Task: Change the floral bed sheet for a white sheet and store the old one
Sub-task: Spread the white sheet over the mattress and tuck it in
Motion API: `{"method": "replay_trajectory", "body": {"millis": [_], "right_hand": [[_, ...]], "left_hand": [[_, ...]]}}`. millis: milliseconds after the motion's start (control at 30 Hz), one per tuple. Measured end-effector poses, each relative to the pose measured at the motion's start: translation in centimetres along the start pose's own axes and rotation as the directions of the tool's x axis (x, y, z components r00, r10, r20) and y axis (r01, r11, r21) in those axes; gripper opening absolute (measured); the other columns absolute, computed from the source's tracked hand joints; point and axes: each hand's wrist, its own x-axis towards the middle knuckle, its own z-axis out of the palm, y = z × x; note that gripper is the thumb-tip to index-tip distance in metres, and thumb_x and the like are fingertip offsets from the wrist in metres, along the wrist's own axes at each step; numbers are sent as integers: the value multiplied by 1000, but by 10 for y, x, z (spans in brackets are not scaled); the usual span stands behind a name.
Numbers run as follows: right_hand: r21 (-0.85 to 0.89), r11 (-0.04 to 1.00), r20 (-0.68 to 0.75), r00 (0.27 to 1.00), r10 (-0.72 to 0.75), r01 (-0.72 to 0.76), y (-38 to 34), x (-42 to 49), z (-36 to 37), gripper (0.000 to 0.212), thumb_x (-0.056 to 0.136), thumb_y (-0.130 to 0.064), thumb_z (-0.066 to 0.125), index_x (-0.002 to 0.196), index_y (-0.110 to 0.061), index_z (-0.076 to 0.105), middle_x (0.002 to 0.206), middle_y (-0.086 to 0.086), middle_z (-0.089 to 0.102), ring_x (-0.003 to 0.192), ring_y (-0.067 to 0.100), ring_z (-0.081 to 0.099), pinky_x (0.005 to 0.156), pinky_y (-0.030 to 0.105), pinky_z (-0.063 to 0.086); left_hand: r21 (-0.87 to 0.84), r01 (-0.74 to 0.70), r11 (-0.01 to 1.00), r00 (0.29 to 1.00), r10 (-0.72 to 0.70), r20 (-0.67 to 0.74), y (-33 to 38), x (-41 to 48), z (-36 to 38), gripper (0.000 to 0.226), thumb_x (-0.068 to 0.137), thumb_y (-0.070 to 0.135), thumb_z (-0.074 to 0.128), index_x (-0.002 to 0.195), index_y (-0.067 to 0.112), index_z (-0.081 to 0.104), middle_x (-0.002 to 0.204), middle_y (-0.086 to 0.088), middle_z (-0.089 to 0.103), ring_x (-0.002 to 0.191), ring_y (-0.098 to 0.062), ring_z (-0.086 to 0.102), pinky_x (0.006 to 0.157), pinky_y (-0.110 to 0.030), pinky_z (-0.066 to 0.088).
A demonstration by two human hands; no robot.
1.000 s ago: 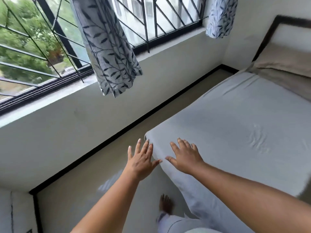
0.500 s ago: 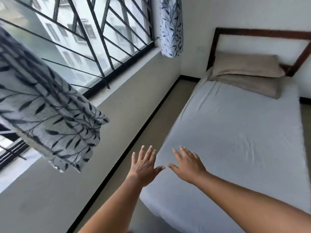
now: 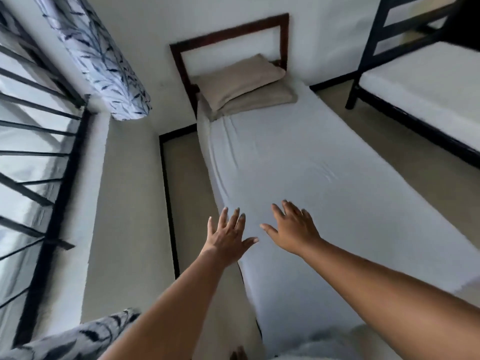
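Observation:
A white sheet covers the whole mattress of the single bed and lies mostly smooth, with creases along its left edge. Two beige pillows are stacked at the dark wooden headboard. My left hand hovers open over the bed's left edge, fingers spread, holding nothing. My right hand is stretched out open above the sheet, a little further in. No floral sheet is in view.
A narrow strip of floor runs between the bed and the wall under the barred window. Leaf-patterned curtains hang at the window. A second bed with a black frame stands to the right.
My view has swung from the window side towards the head of the bed. Both hands stay open and have moved from the bed's corner to above the sheet.

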Motion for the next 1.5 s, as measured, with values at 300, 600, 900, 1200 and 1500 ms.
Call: {"method": "replay_trajectory", "body": {"millis": [300, 600, 900, 1200, 1500], "right_hand": [[6, 997, -72, 994, 83, -83, -23, -24, -4, 87, 93, -75, 11, 162, -22, 13, 169, 15, 9, 156, 30, 9, 124, 53, 12], [65, 992, -88, 989, 118, -112, -52, 0, -5, 110, 72, -80, -13, 162, -22, 13, 169, 15, 8, 157, 30, 8, 124, 54, 12], [34, 981, -52, 980, 194, -192, -106, 135, -12, 120, 66, -85, -24, 162, -23, 12, 169, 16, 10, 156, 32, 11, 123, 55, 14], [73, 974, -37, 975, 218, -215, -193, 290, -54, 127, 58, -82, -32, 163, -23, 11, 169, 15, 9, 156, 30, 10, 124, 53, 13], [85, 976, -57, 977, 206, -201, -206, 409, -78, 123, 63, -81, -31, 162, -24, 14, 169, 15, 12, 156, 30, 13, 123, 53, 17]], "left_hand": [[-30, -104, 994, 994, 105, 15, -21, 12, -13, 90, 91, 78, 13, 160, 20, 3, 168, 5, -8, 153, -25, -18, 121, -60, -2], [-31, -140, 990, 989, 142, 45, -43, 43, -20, 94, 88, 81, 8, 160, 20, 3, 168, 5, -9, 153, -24, -19, 121, -60, -2], [-21, -138, 990, 988, 139, 64, -151, 160, -44, 89, 93, 76, 13, 160, 19, 2, 168, 3, -11, 153, -28, -19, 121, -62, 0], [-27, -136, 990, 988, 138, 70, -280, 272, -96, 90, 93, 76, 12, 160, 19, -1, 167, 4, -15, 152, -27, -22, 121, -61, -1], [-34, -144, 989, 987, 146, 69, -329, 372, -140, 89, 93, 76, 13, 160, 19, 0, 167, 4, -13, 152, -26, -22, 121, -60, -4]]}}
